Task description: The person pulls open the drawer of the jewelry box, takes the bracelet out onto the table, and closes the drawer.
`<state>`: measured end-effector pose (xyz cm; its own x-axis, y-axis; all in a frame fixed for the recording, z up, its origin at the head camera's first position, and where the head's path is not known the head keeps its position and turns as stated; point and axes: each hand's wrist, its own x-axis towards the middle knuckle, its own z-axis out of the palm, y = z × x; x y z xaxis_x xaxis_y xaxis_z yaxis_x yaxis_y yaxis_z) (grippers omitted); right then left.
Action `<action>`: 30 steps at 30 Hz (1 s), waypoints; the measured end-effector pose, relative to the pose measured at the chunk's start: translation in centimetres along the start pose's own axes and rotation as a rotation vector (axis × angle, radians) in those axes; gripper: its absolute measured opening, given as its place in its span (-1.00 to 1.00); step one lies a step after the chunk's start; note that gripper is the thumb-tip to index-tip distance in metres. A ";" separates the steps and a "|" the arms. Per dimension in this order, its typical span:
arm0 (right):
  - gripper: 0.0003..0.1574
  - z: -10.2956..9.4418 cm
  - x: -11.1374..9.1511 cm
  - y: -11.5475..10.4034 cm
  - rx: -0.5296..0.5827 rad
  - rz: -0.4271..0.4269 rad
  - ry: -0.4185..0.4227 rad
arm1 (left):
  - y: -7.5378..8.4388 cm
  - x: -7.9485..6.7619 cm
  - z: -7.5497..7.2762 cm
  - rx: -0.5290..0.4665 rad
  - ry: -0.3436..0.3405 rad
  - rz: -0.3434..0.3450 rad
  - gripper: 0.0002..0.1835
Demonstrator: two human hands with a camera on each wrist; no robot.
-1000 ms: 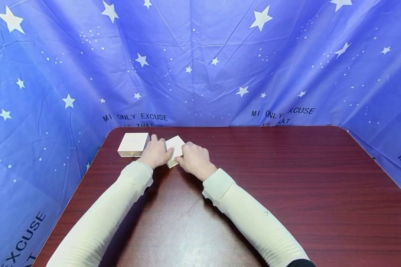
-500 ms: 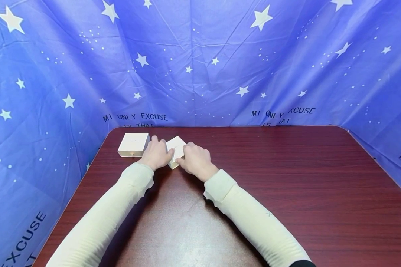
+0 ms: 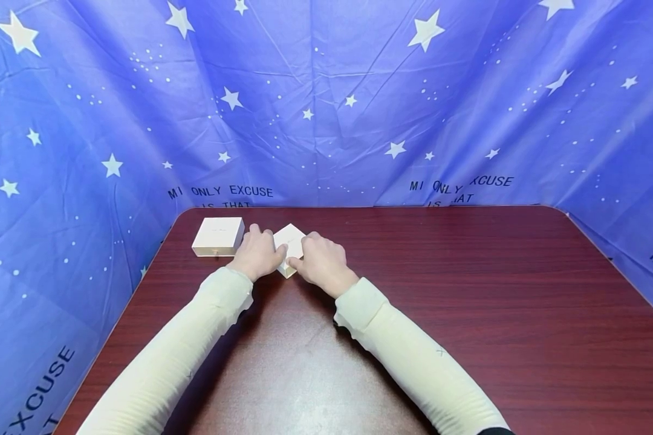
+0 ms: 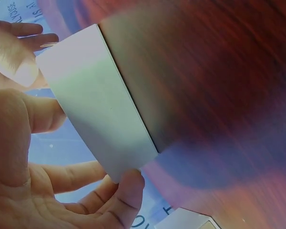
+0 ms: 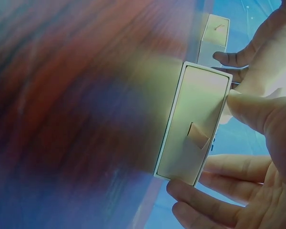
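A person's left hand (image 3: pixel 257 252) and right hand (image 3: pixel 323 257) hold a small white box (image 3: pixel 291 239) from either side, the fingers (image 4: pixel 131 188) of each pinching it. The box is near the far edge of a dark red wood-grain worktop (image 3: pixel 468 302), left of centre, one corner towards the person. A tan tab (image 5: pixel 198 136) shows on one side. Just left of the left hand lies a second white box (image 3: pixel 217 232). Behind hangs a blue star-patterned curtain (image 3: pixel 315 78).

Wood-grain tabletop (image 3: pixel 484 290) is dark reddish-brown, far corners rounded; blue-violet fabric backdrop (image 3: pixel 354 42) hangs creased behind it and at both sides; white stars (image 3: pixel 427 30) and black capital lettering (image 3: pixel 231 191) show on the fabric; pale glare (image 3: pixel 321 405) lies on the near tabletop.
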<state>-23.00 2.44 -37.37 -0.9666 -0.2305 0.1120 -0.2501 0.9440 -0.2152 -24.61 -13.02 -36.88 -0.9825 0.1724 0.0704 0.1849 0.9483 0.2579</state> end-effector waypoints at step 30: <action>-0.57 -0.6 -0.7 1.2 0.061 0.004 -0.008 | 0.9 -0.7 0.0 -0.053 -0.023 0.002 -0.45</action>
<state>-22.56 3.89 -37.17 -0.9679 -0.2293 0.1032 -0.2492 0.9288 -0.2744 -23.80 -12.32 -36.70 -0.9823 0.1810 0.0492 0.1873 0.9325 0.3089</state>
